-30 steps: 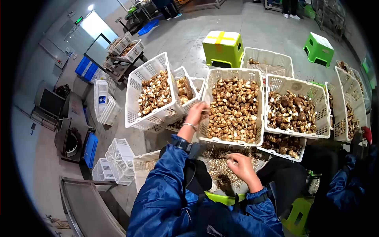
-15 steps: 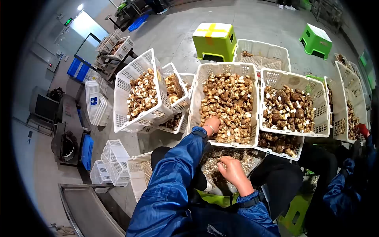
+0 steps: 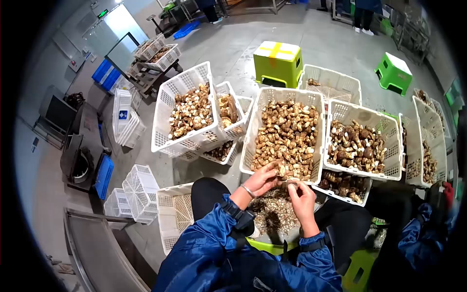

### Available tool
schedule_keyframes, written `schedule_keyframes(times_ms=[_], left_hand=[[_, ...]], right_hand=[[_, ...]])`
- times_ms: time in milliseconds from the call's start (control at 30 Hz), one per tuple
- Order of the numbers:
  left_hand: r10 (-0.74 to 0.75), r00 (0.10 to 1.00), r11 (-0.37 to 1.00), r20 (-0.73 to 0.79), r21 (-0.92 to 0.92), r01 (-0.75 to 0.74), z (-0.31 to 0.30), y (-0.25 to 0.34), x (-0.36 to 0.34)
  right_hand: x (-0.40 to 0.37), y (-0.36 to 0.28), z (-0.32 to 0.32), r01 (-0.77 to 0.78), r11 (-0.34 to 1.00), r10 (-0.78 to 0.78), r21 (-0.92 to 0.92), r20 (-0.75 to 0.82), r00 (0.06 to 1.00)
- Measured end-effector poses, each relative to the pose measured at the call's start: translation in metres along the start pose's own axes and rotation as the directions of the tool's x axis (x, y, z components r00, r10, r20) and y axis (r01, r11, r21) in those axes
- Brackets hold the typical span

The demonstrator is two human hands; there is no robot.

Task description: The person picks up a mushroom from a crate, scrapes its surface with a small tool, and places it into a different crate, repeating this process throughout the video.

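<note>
My left hand (image 3: 261,183), with a bracelet at its wrist, is closed on a brown and white mushroom (image 3: 280,168) at the near edge of the middle crate. Just right of it my right hand (image 3: 302,198) is closed, its fingertips pinched near the mushroom; what they hold is too small to make out. Beyond both hands stands the white crate (image 3: 247,146) full of brown mushrooms (image 3: 287,129). Below the hands, between the knees, lies a heap of pale and dark trimmings (image 3: 273,214).
Mushroom crates stand left (image 3: 160,119) and right (image 3: 394,131). An empty crate (image 3: 168,214) lies lower left. Green stools (image 3: 277,65) (image 3: 393,73) are behind. At the right edge is a co-worker's red-gloved hand (image 3: 447,192) and blue sleeve.
My left hand has come back from the mushroom pile, now with a mushroom in it. My right hand has risen beside it. The view has shifted.
</note>
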State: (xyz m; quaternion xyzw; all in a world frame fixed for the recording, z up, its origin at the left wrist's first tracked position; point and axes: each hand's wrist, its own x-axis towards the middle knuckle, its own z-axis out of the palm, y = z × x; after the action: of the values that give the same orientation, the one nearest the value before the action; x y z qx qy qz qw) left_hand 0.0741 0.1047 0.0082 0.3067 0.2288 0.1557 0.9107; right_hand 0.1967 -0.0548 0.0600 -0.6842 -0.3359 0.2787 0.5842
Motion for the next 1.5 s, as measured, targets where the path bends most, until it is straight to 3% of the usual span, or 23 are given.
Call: schedule_keyframes(times_ms=[100, 200, 400, 500, 567, 733, 800, 900, 967, 1033, 1067, 1167, 1200, 1300, 1333, 1400, 1433, 1467, 1500], left_hand=[[0.039, 0.996, 0.999, -0.079, 0.005, -0.039, 0.029, 0.002, -0.021], [0.092, 0.99, 0.995, -0.104, 0.038, -0.089, 0.03, -0.006, -0.03], [0.255, 0.959, 0.921, -0.122, 0.334, -0.203, 0.034, -0.024, -0.038], [0.32, 0.939, 0.817, -0.127, 0.538, -0.205, 0.042, -0.027, -0.045], [0.387, 0.913, 0.781, -0.131, 0.572, -0.25, 0.05, -0.028, -0.052], [0.58, 0.811, 0.448, -0.074, 0.86, -0.243, 0.064, -0.027, -0.062], [0.578, 0.812, 0.373, -0.083, 0.912, -0.172, 0.073, -0.022, -0.067], [0.482, 0.85, 0.639, -0.211, 0.748, -0.177, 0.067, -0.026, -0.066], [0.5, 0.843, 0.611, -0.198, 0.771, -0.182, 0.069, -0.025, -0.068], [0.53, 0.83, 0.542, -0.176, 0.823, -0.171, 0.064, -0.027, -0.066], [0.557, 0.82, 0.46, -0.132, 0.871, -0.172, 0.061, -0.029, -0.064], [0.397, 0.882, 0.743, -0.254, 0.653, -0.147, 0.067, -0.025, -0.065], [0.377, 0.877, 0.787, -0.297, 0.603, -0.134, 0.066, -0.027, -0.063], [0.39, 0.878, 0.777, -0.276, 0.611, -0.152, 0.061, -0.027, -0.061], [0.405, 0.874, 0.76, -0.268, 0.63, -0.159, 0.061, -0.028, -0.06], [0.382, 0.876, 0.773, -0.295, 0.621, -0.128, 0.061, -0.028, -0.06], [0.371, 0.877, 0.779, -0.306, 0.617, -0.114, 0.062, -0.027, -0.06], [0.335, 0.889, 0.828, -0.313, 0.548, -0.12, 0.059, -0.028, -0.059], [0.348, 0.885, 0.83, -0.308, 0.541, -0.138, 0.058, -0.028, -0.057]], right_hand=[[-0.003, 0.017, -0.005, -0.05, 0.997, 0.048, 0.05, 0.033, 0.998], [-0.007, 0.013, -0.002, -0.12, 0.95, 0.115, 0.289, 0.035, 0.993], [-0.01, 0.022, -0.007, -0.061, 0.958, 0.051, 0.28, 0.041, 0.998], [-0.01, 0.025, -0.009, -0.053, 0.955, 0.042, 0.293, 0.042, 0.998], [-0.01, 0.025, -0.01, -0.076, 0.944, 0.063, 0.322, 0.05, 0.997], [-0.015, 0.011, -0.015, 0.069, 0.98, -0.083, 0.188, 0.067, 0.994], [-0.016, 0.014, -0.015, 0.022, 0.981, -0.037, 0.191, 0.079, 0.996], [-0.011, 0.021, -0.021, -0.03, 0.98, 0.006, 0.195, 0.122, 0.992], [-0.013, 0.017, -0.018, 0.01, 0.976, -0.03, 0.216, 0.088, 0.996], [-0.014, 0.014, -0.01, 0.24, 0.962, -0.246, 0.131, 0.032, 0.969], [-0.016, 0.012, -0.013, 0.238, 0.97, -0.24, 0.06, 0.039, 0.97], [-0.013, 0.012, -0.022, -0.104, 0.98, 0.084, 0.171, 0.12, 0.989], [-0.012, 0.013, -0.021, -0.106, 0.974, 0.081, 0.202, 0.127, 0.989], [-0.013, 0.011, -0.009, 0.372, 0.928, -0.372, -0.016, 0.013, 0.928], [-0.013, 0.014, -0.009, 0.391, 0.913, -0.393, -0.115, 0.002, 0.92], [-0.014, 0.014, -0.015, 0.051, 0.998, -0.055, 0.048, 0.077, 0.995], [-0.013, 0.015, -0.018, -0.128, 0.985, 0.112, 0.117, 0.134, 0.985], [-0.009, 0.026, -0.019, -0.096, 0.995, 0.091, 0.034, 0.122, 0.988], [-0.009, 0.021, -0.016, 0.043, 0.999, -0.046, 0.033, 0.088, 0.995]])
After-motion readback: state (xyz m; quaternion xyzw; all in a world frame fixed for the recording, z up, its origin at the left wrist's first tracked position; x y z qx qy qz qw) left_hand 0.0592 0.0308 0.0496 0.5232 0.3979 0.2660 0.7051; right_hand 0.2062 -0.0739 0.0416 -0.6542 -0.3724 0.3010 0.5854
